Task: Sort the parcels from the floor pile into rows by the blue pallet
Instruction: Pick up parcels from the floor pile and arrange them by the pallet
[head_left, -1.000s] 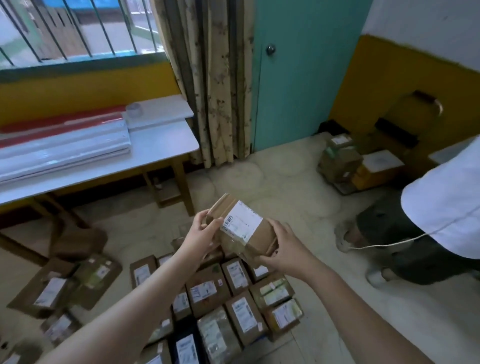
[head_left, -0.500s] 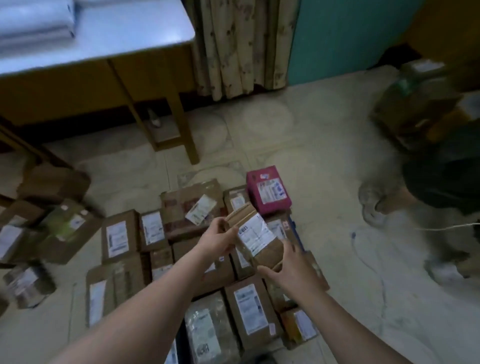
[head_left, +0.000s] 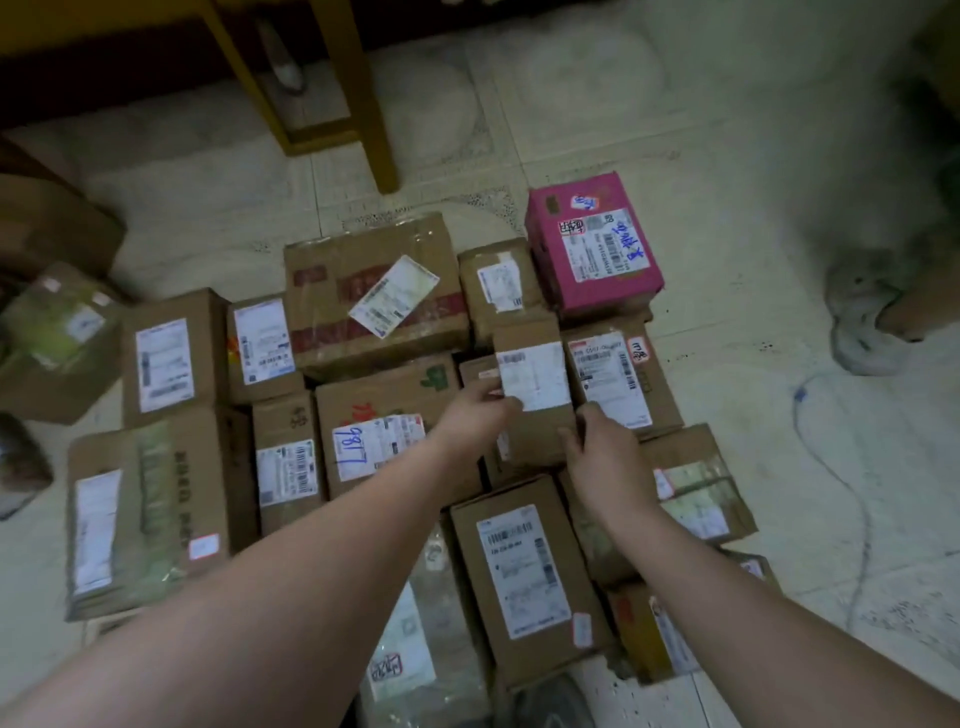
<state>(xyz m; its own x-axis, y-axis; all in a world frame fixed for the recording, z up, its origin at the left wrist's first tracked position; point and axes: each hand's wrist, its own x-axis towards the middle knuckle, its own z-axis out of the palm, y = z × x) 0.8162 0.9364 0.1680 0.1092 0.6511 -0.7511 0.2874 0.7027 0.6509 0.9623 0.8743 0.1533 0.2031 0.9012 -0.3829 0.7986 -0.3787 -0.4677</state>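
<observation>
A small brown parcel (head_left: 535, 384) with a white label is held low over the rows of parcels on the floor. My left hand (head_left: 475, 415) grips its left edge and my right hand (head_left: 597, 447) grips its lower right corner. It sits between a large brown box (head_left: 384, 415) with blue writing on its label and a labelled box (head_left: 618, 379) on the right. A pink parcel (head_left: 592, 244) stands at the far right of the back row. The blue pallet is hidden under the parcels.
A yellow table leg (head_left: 358, 88) stands on the tiled floor beyond the rows. Loose parcels (head_left: 57, 343) lie at the left. Another person's shoe (head_left: 862, 322) is at the right, and a thin cable (head_left: 852, 499) trails over the floor there.
The view tilted down to the floor. Both hands lowered the small parcel from chest height into the gap among the rows, turning it label up.
</observation>
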